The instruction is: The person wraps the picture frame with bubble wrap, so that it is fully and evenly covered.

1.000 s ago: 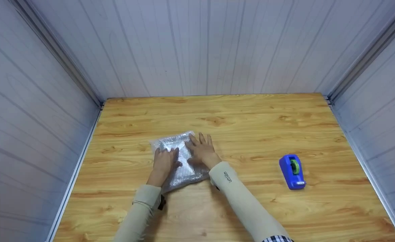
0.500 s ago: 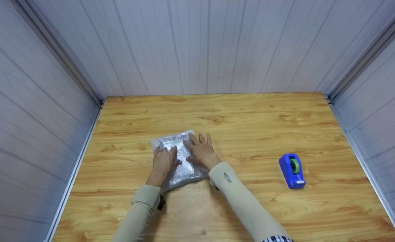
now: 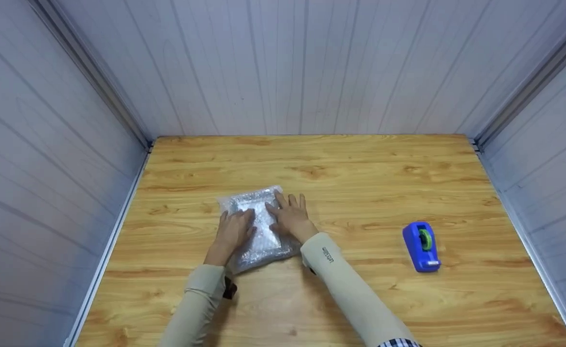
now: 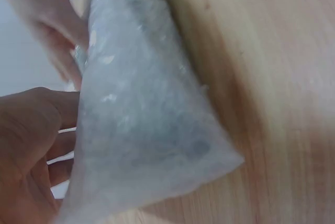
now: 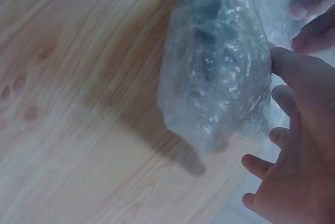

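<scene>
Since half a second ago, the bare left hand [image 3: 231, 235] has swung its wrist slightly outward; the right hand [image 3: 290, 218] and the flat, clear bubble-wrap package [image 3: 264, 237] have barely shifted. I see that package lying askew on the yellow-brown wood-grain tabletop [image 3: 350, 178], left of centre, well apart from the left and back edges; the front edge is cut off. Glare and bubbles blur the rectangular thing inside. My right hand rests spread on the package's right side. The left lies on its left side, fingers slightly apart; its fingertips are hidden behind the wrap in the left wrist view, so I cannot tell how hard they press. A blue plastic tape dispenser [image 3: 419, 248] with a green roll stands toward the right edge. Something dark under the left cuff is too small to identify.
</scene>
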